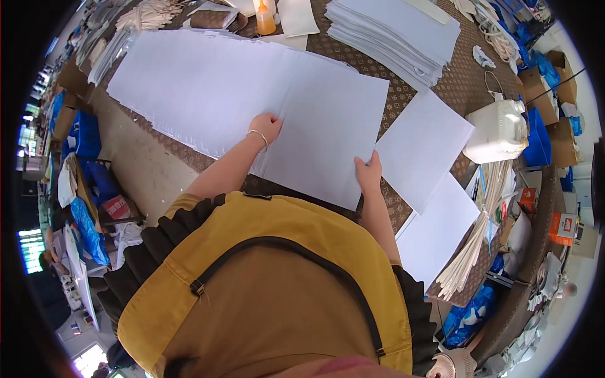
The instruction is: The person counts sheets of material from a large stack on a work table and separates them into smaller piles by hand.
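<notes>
A large white sheet [328, 132] lies in front of me, overlapping the right end of a long spread of fanned white sheets [195, 88]. My left hand [266, 128], with a bracelet at its wrist, rests at the overlap with its fingers curled in; what they hold, if anything, is hidden. At the right edge of the large sheet, my right hand [368, 171] pinches it, thumb on top and fingers partly out of sight beneath. Just beyond that hand lie another white sheet [425, 148] and a lower stack of white sheets [438, 227].
A thick stack of sheets [394, 38] sits at the back of the patterned brown table [466, 75]. Nearby are an orange glue bottle [265, 22], a white jerrycan [498, 131] and a bundle of pale strips [482, 227]. Blue crates [83, 133] stand off to the left.
</notes>
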A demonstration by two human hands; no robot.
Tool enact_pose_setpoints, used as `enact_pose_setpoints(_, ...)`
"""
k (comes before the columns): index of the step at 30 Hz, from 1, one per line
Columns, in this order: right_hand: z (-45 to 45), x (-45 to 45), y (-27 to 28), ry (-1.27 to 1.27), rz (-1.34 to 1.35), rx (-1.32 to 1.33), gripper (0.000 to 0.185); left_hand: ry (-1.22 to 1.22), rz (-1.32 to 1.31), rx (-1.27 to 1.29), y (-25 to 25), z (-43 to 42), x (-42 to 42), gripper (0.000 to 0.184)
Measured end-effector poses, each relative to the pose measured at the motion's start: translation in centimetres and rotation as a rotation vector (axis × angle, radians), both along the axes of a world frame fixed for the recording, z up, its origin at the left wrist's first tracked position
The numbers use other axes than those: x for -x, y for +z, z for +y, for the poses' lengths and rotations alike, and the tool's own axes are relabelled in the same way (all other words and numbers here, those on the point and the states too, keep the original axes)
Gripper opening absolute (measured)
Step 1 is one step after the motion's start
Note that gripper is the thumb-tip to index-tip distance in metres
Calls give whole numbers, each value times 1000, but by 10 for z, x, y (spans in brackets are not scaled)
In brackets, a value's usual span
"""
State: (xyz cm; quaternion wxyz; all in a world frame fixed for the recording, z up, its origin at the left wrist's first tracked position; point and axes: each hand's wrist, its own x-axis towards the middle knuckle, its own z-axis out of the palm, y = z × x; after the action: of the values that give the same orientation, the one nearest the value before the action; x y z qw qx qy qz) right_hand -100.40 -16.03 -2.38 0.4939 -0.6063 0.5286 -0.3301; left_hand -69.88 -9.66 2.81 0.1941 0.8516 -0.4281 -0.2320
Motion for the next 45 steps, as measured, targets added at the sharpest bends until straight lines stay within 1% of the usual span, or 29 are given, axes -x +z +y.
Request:
enact_pose_setpoints(2,0,1,4,-8,36,1,40,9,-3,31,3,2,4,24)
enact_pose_setpoints(5,2,-2,11,-75,284,40,46,37,-20,96,5,8,13,26)
enact_pose_setpoints(6,3,-3,13,-74,288,40,46,-64,-122,173,5,11,19,29)
enact_pose_setpoints(8,4,-5,15,-130,397,58,50,-265,-328,326,6,18,31,37)
enact_pose_setpoints(9,4,-5,16,-157,452,68,52,-261,-324,326,8,22,37,37)
enact_pose_setpoints(12,6,-5,20,-168,502,70,53,-295,-396,179,12,29,50,40)
enact_pose_setpoints(14,8,-4,24,-173,531,70,53,-303,-382,189,8,31,50,40)
enact_pose_setpoints(17,9,-1,41,-111,634,22,52,-328,-358,216,4,35,49,41)
enact_pose_setpoints(21,-3,33,69,-174,730,-23,50,-361,-299,230,4,29,53,42)
enact_pose_setpoints(23,-15,67,70,-455,883,300,46,-381,-320,243,2,30,50,41)
enact_pose_setpoints(25,-29,98,73,-651,996,439,50,-391,-335,243,-1,31,50,40)
enact_pose_setpoints(26,-37,111,70,-651,995,437,50,-399,-332,247,-2,31,49,40)
enact_pose_setpoints(28,-54,135,56,-715,997,90,60,-405,-328,260,-4,31,46,40)
enact_pose_setpoints(29,-63,147,49,-710,995,98,60,-397,-330,264,-3,30,46,40)
enact_pose_setpoints(32,-80,178,28,-739,846,-124,64,-413,-330,261,-1,33,46,39)
enact_pose_setpoints(33,-85,183,24,-733,843,-126,64,-410,-334,256,-2,34,45,39)
enact_pose_setpoints(36,-94,195,16,-653,721,-233,59,-435,-370,225,-9,37,45,44)
enact_pose_setpoints(37,-94,191,21,-651,721,-235,59,-435,-370,223,-5,37,47,44)
enact_pose_setpoints(40,-101,187,34,-686,750,-472,62,-462,-417,100,7,42,53,54)
enact_pose_setpoints(41,-100,188,32,-685,749,-473,62,-462,-418,99,8,42,54,54)
enact_pose_setpoints(44,-98,188,22,-701,775,-334,59,-482,-412,-14,12,40,55,62)
enact_pose_setpoints(45,-100,191,11,-696,775,-331,59,-476,-413,-14,12,40,54,62)
